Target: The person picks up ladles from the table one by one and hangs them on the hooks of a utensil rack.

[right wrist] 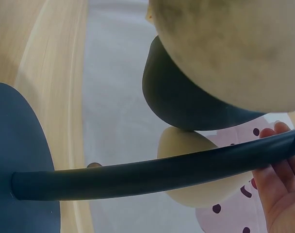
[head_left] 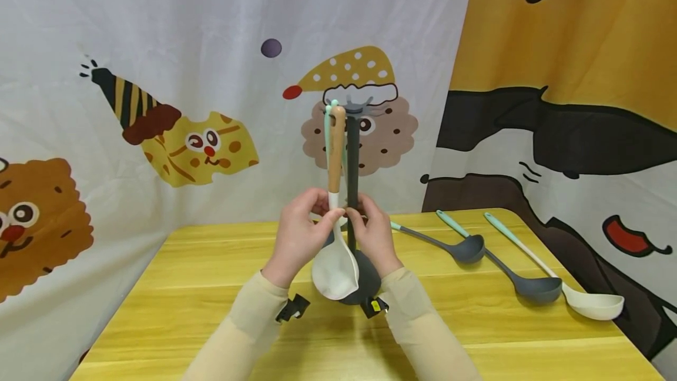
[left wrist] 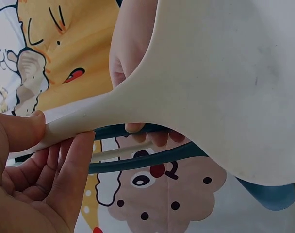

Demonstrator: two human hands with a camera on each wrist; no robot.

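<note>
My left hand [head_left: 301, 233] pinches the white neck of a ladle [head_left: 335, 278] between thumb and fingers. This ladle has a wooden handle and hangs upright, bowl down, in front of a dark utensil stand [head_left: 352, 181]. The stand has a round base [head_left: 366, 287] and hooks [head_left: 355, 107] at its top. My right hand [head_left: 374, 233] grips the stand's pole, its fingers curled behind it. Behind the white bowl, the right wrist view shows a dark utensil head [right wrist: 186, 97] and a cream one [right wrist: 186, 141]. Mint handles [head_left: 328, 128] show beside the wooden one near the hooks.
On the right of the wooden table [head_left: 211, 310] lie two dark-headed ladles [head_left: 468, 250] with mint on their handles, and a white ladle [head_left: 592, 304] with a mint handle. A patterned cloth [head_left: 211, 16] hangs behind the table.
</note>
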